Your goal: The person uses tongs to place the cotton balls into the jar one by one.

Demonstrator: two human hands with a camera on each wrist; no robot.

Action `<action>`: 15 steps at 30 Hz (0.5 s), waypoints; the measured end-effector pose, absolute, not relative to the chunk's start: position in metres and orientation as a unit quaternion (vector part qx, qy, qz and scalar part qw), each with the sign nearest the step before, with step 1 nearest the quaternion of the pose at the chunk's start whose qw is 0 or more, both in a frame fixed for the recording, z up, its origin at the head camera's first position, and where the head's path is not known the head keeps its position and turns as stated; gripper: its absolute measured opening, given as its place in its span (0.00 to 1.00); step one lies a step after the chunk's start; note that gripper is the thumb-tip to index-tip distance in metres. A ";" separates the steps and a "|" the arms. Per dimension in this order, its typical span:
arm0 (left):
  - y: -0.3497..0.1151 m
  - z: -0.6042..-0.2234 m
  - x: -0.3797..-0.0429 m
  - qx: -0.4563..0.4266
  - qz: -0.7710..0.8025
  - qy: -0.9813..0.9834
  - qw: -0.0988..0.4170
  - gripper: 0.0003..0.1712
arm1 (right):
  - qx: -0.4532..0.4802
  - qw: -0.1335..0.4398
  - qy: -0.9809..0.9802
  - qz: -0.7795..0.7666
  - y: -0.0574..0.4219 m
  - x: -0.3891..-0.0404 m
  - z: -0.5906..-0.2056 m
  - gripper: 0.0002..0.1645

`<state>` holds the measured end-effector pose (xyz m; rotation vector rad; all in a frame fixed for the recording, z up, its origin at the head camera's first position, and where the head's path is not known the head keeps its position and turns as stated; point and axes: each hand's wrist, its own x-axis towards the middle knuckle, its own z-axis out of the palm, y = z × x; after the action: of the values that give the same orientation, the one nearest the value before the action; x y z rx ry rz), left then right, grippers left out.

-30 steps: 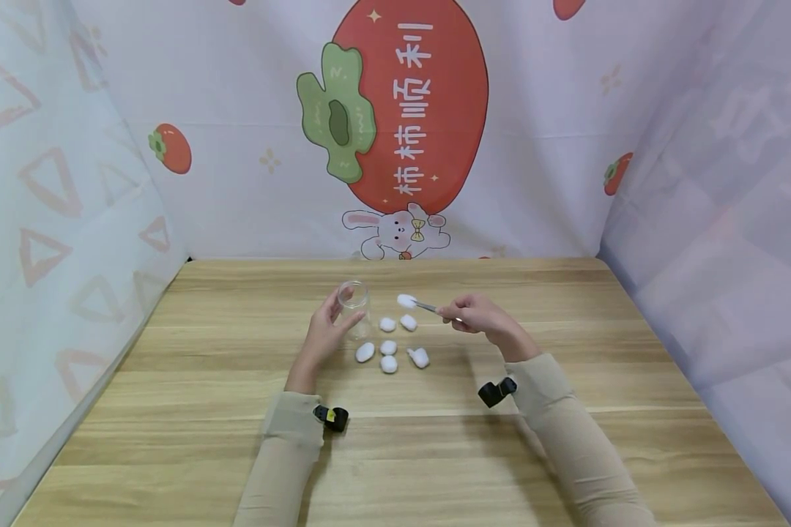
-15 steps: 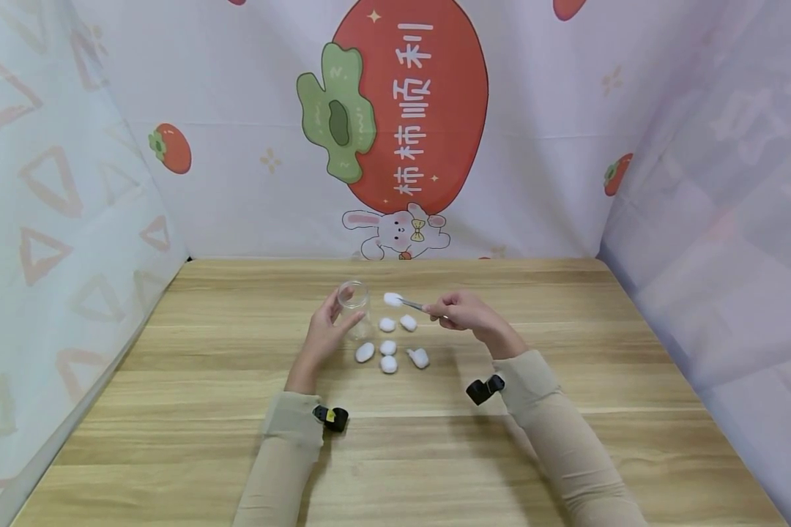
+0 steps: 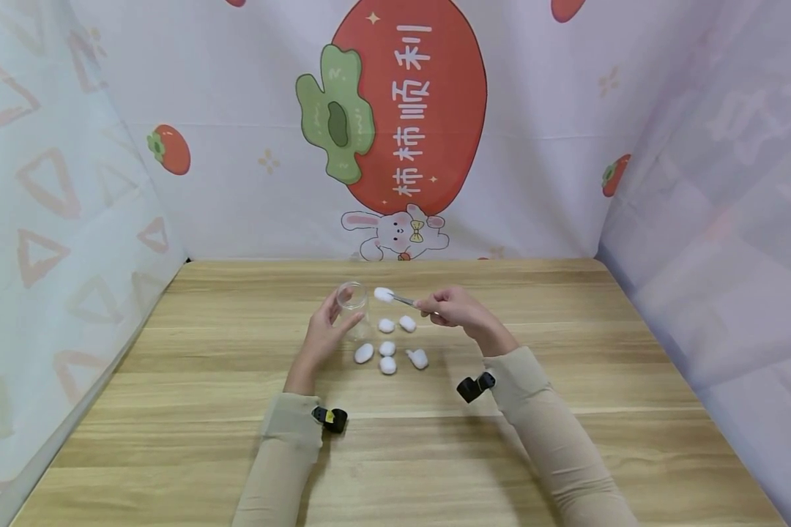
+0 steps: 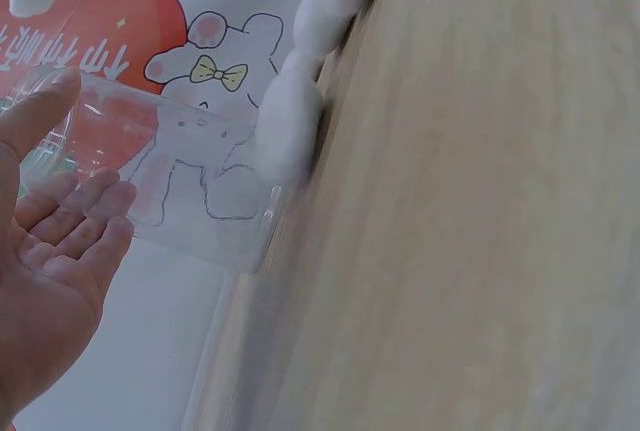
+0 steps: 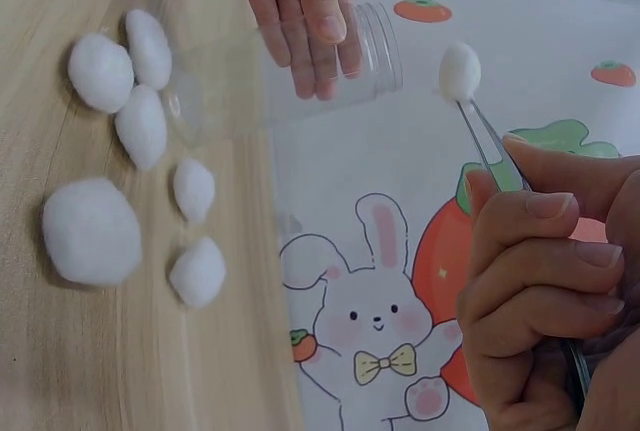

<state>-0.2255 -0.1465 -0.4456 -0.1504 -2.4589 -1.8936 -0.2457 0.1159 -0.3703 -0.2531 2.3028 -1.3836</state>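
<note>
Status?

Nearest, six loose cotton balls (image 3: 387,365) on the table (image 3: 402,454). Beyond them, on the left, your left hand (image 3: 324,333) wraps the clear jar (image 3: 362,304), thumb one side, fingers the other, mouth up. On the right, your right hand (image 3: 458,307) pinches tweezers (image 3: 405,300); their tips pinch a seventh, the held ball (image 3: 383,294), clear of the wood. Printed backdrop (image 3: 534,146) at the far end.

Changes?

Your jar hand stayed put. Tweezers and held ball came left over the last second, now just right of the mouth, not touching. Right wrist view has the ball above the rim. My read: carry's nearly across, ball's outside the jar.

Blind spots?

Near end, your sleeves (image 3: 570,454) run out of frame. Can't tell if the jar's base touches wood. Your palm hides the tweezers' middle; left wrist view crops them at the top edge. Glass is hard to read against the print.
</note>
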 end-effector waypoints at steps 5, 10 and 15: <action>-0.146 -0.447 -0.225 -0.053 -0.608 -0.792 0.022 0.43 | -0.086 0.219 0.834 -0.499 0.115 -0.246 -0.369 0.16; -0.146 -0.447 -0.225 -0.056 -0.604 -0.794 0.042 0.43 | -0.088 0.221 0.834 -0.498 0.112 -0.246 -0.367 0.17; -0.145 -0.446 -0.225 -0.054 -0.614 -0.787 0.029 0.41 | -0.091 0.222 0.832 -0.501 0.106 -0.249 -0.365 0.18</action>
<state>-0.2253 -0.1452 -0.4465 -0.1666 -2.4267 -1.8949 -0.2486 0.1064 -0.3653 -0.2504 2.2984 -1.3829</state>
